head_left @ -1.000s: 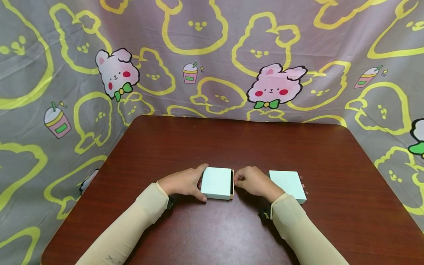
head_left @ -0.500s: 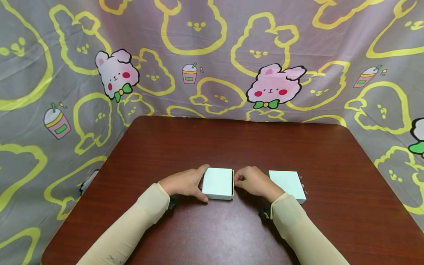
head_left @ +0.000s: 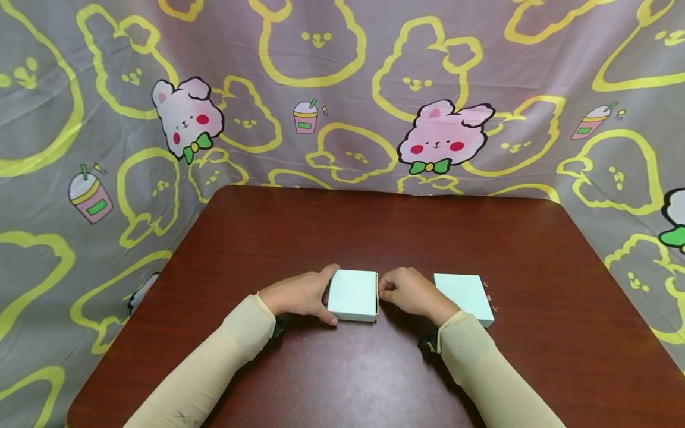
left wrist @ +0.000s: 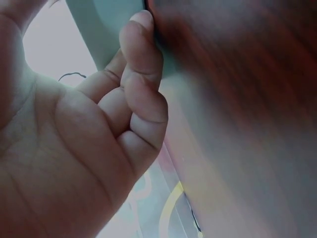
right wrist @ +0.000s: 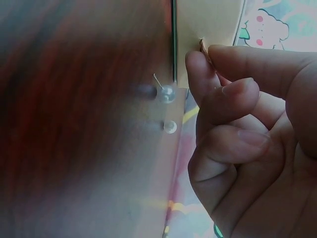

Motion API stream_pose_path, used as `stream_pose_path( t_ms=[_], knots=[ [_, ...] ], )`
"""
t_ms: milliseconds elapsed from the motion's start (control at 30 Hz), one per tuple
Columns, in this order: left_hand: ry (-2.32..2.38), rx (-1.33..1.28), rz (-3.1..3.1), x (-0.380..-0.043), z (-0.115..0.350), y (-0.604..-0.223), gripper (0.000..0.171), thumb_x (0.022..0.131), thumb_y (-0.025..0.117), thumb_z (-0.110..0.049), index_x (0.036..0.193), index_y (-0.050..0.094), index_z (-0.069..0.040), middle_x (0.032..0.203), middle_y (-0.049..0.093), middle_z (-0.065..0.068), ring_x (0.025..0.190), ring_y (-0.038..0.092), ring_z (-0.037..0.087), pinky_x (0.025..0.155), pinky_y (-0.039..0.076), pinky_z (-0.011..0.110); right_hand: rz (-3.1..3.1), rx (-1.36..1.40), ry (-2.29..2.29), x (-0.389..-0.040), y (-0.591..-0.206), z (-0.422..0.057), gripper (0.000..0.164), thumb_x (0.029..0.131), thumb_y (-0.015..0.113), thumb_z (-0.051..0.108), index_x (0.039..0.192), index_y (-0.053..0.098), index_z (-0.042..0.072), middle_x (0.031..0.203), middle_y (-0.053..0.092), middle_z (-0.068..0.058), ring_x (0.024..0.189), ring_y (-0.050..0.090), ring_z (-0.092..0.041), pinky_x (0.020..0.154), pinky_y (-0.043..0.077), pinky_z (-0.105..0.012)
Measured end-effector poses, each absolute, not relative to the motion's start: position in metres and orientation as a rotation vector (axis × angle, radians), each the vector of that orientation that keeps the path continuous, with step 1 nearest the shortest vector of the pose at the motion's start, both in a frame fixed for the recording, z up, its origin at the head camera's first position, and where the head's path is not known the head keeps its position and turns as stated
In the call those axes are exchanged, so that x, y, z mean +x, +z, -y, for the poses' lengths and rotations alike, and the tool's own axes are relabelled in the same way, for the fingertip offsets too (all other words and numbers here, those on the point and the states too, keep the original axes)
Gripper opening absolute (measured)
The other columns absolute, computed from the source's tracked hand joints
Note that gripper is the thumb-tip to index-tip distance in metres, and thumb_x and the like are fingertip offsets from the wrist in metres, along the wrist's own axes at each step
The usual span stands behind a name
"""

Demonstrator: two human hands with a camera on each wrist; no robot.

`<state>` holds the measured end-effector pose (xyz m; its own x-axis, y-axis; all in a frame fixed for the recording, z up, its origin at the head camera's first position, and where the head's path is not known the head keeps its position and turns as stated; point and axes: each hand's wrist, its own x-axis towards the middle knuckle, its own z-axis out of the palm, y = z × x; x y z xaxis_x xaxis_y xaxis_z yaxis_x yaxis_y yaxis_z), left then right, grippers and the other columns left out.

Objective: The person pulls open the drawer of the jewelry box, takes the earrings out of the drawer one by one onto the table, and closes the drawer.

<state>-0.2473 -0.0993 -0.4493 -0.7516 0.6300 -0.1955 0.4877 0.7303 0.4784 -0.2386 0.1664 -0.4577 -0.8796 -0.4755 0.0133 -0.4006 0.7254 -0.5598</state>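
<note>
A pale mint drawer box point(head_left: 352, 294) lies flat on the brown table point(head_left: 374, 232). My left hand point(head_left: 302, 294) grips its left end, thumb along the near side and fingers toward the far side. At the right end only a thin strip of the inner drawer shows; its beige front point(right wrist: 210, 22) fills the top of the right wrist view. My right hand point(head_left: 414, 294) pinches a small brownish pull tab point(right wrist: 202, 45) on that front between thumb and index finger. Two pearl beads, one a pearl stud point(right wrist: 167, 94) with a thin metal pin, show beside the fingers.
A second mint box point(head_left: 464, 297) lies to the right, partly behind my right wrist, with a small pinkish tab point(head_left: 489, 297) and thin bits at its right edge. A patterned curtain point(head_left: 342, 89) hangs around the table's back and sides.
The outer sleeve has slid slightly right under my left hand, and the dark gap at the drawer's end has narrowed to a thin line. My right hand stays nearly still.
</note>
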Motion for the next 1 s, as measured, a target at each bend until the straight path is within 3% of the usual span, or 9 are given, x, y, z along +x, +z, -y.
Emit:
stream_pose_path(
  t_ms=[1000],
  knots=[
    [0.589,0.876,-2.571,-0.2489,0.0946,-0.4506,0.113,0.067,0.088,-0.045,0.149,0.023,-0.002,0.111,0.062,0.009,0.09,0.058,0.011,0.082,0.046,0.031,-2.779,-0.721,-0.846,-0.2377,-0.4564,-0.1668,0.013,0.089,0.068,0.011,0.078,0.068,0.018,0.067,0.057,0.013,0.062,0.05,-0.008,0.062,0.043,-0.032]
  ],
)
